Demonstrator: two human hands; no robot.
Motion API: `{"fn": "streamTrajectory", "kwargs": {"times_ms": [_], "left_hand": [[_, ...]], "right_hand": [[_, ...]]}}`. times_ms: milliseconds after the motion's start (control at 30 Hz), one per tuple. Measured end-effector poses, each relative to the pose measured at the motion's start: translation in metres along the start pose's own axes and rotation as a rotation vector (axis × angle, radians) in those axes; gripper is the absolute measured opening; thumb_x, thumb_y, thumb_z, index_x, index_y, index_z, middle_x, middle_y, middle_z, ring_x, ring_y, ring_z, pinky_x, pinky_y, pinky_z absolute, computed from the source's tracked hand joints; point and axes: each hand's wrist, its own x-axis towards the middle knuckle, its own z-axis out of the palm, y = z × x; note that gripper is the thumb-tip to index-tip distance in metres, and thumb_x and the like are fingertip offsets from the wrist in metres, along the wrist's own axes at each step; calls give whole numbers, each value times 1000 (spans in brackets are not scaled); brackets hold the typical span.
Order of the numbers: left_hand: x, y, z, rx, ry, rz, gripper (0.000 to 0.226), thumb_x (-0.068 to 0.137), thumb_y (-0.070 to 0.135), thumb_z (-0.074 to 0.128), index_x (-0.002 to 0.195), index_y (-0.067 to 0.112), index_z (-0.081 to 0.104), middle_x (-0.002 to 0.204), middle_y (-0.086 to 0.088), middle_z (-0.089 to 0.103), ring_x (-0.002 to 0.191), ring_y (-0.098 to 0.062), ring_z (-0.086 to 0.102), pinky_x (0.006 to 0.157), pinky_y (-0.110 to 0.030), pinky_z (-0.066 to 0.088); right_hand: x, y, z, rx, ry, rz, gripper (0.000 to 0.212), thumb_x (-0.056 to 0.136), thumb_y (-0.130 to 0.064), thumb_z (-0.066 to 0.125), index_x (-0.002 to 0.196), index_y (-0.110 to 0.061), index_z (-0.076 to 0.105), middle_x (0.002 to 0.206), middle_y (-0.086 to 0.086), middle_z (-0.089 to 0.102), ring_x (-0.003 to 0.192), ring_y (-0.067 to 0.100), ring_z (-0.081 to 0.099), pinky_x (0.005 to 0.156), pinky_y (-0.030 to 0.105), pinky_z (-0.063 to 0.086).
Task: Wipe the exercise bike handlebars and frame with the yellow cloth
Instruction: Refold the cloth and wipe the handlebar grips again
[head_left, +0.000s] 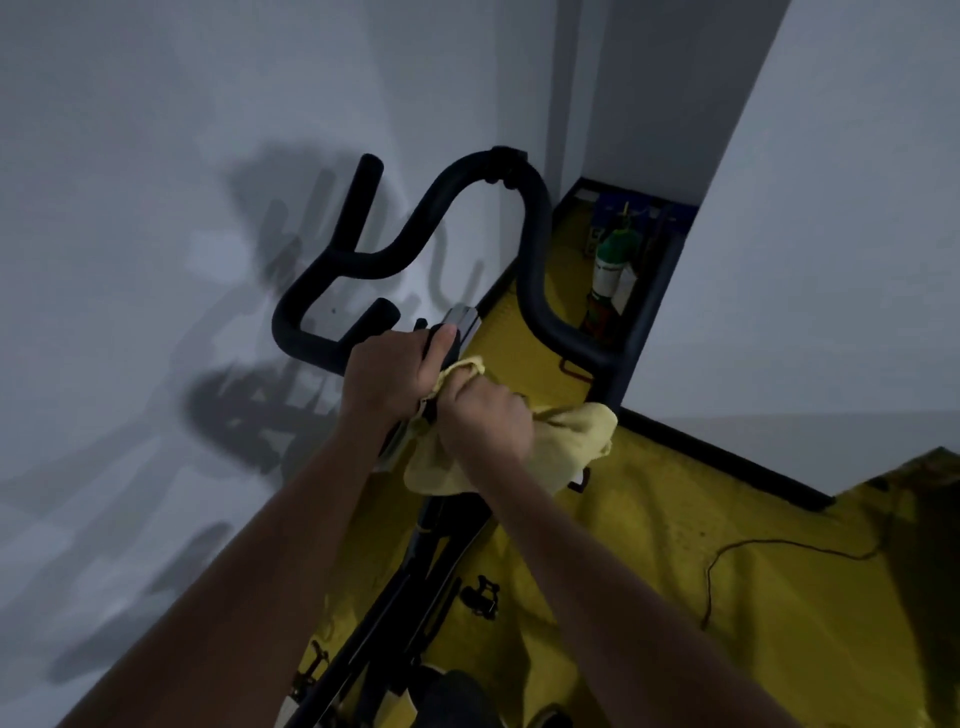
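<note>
The right hand (485, 415) is gripping the bunched yellow cloth (561, 447) against the middle of the black handlebars (537, 234), while the left hand (387, 376) is curling around the console (457, 327) just beside it.

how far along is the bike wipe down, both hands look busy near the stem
Done: nothing shows as wiped; the dim light hides any clean patches. In hand: the right hand bunches the yellow cloth against the handlebar stem, while the left hand grips the stem beside it. Left: the looping black handlebars above and the frame below are untouched by the cloth now.
</note>
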Motion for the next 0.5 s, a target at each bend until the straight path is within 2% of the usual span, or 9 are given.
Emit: {"fn": "streamTrajectory", "kwargs": {"times_ms": [67,100,167,200,267,300,367,433,500], "left_hand": [[-1,-1,1,8,-4,6,60,106,48,22,62,17,48,51,2,48,49,-22,53,52,-30,30],[-1,-2,0,2,-6,8,60,106,48,22,62,17,48,51,2,48,50,-21,53,52,-30,31],[-2,-3,-1,-27,-7,16,61,106,49,22,61,17,48,51,3,49,48,-17,52,51,-31,34],[-2,-3,-2,-45,-1,17,60,106,48,24,60,17,47,50,3,49,46,-15,51,50,-31,35],[-4,0,-2,-61,23,10,60,106,47,26,58,18,47,48,3,48,43,-13,49,47,-29,35],[-3,0,-2,-62,30,0,61,106,47,27,57,18,48,47,4,48,43,-13,48,46,-27,34],[-2,1,0,-64,27,-14,61,106,47,29,57,17,51,47,4,48,43,-14,48,46,-26,32],[-1,-1,0,-54,31,-13,61,105,47,30,58,16,54,47,4,47,44,-15,49,46,-26,30],[-2,-2,0,-54,46,-6,60,105,47,32,60,16,56,47,3,48,45,-16,49,46,-28,28]], "right_hand": [[-7,17,-5,-50,-42,-203,27,92,-29,52,105,-6,60,71,10,61,57,29,59,44,32,34],[-14,33,-2,-26,-103,-264,33,99,-39,37,105,-11,54,77,10,62,64,29,60,49,35,41],[-25,70,-2,37,-142,-305,51,101,-55,18,84,-17,48,68,1,57,57,17,55,54,34,47],[-28,84,-5,38,-138,-311,53,101,-58,18,76,-20,47,63,-4,53,53,12,50,56,32,45],[-30,99,-4,5,-159,-304,48,103,-55,30,73,-22,48,63,-5,52,53,13,47,60,30,39],[-26,96,-3,-40,-173,-284,44,103,-51,31,78,-21,52,67,-2,54,56,17,49,58,30,41],[-17,73,-1,-127,-145,-275,37,104,-36,27,104,-14,57,77,5,58,61,24,52,55,32,43],[0,44,4,-25,-125,-209,35,104,-24,27,120,-6,52,92,12,62,75,31,59,60,37,43],[21,22,14,112,-207,-81,29,105,-17,33,121,-1,52,106,15,63,89,32,61,64,39,41]]}}
